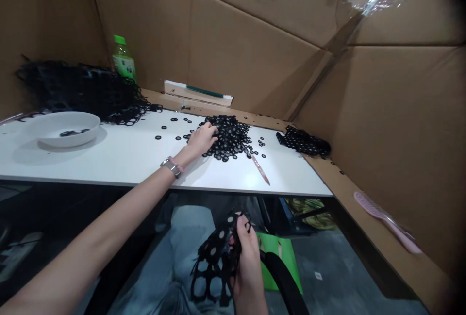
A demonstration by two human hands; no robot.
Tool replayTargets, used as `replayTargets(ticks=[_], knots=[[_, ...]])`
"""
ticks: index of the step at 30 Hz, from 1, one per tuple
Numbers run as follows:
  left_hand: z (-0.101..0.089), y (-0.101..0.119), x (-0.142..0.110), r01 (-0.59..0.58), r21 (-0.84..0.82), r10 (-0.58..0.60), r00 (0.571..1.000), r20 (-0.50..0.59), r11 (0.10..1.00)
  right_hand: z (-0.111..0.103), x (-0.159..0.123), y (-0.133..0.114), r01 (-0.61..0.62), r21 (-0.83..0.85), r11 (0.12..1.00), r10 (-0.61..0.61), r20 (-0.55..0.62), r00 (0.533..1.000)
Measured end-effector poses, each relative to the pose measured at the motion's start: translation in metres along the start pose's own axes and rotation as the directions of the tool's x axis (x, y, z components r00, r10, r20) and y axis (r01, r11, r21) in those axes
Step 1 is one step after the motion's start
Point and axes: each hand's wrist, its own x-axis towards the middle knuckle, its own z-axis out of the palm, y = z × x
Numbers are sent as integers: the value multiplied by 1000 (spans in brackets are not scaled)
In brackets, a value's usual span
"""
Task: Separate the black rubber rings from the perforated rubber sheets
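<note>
My left hand (202,139) reaches over the white tabletop to the left side of a heap of small black rings (231,136). Its fingers are bent and drawn together at the heap, and whatever may be between them is hidden. Below the table's front edge, above my lap, my right hand (248,252) is closed round a crumpled black rubber-like sheet (214,256) full of round holes, its thumb pressed on top. Loose strips of the sheet hang down to the left. Right of the heap lies a slim pointed tool (260,169) with a pinkish handle.
A white bowl (69,135) with a few black pieces stands left, before a big tangle of black punched scrap (80,89) and a green-capped bottle (124,58). Another punched sheet (304,141) lies at right, a pink hairbrush (386,220) on the side ledge. Cardboard walls (236,38) surround the table.
</note>
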Motion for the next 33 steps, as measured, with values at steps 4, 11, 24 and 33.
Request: replayTargets(ticks=[4, 11, 24, 33], knots=[[-32, 33, -44, -106, -87, 109, 994, 28, 991, -4, 3, 2, -7, 46, 999, 5, 43, 999], [-71, 87, -145, -115, -273, 257, 784, 565, 955, -11, -1, 7, 49, -26, 998, -48, 34, 998], [-39, 83, -193, -99, -288, 196, 923, 332, 952, -25, 3, 22, 202, -157, 967, -188, 96, 977], [-65, 77, -178, -543, -17, 518, 792, 325, 840, -16, 5, -11, 111, -421, 900, 7, 269, 963]])
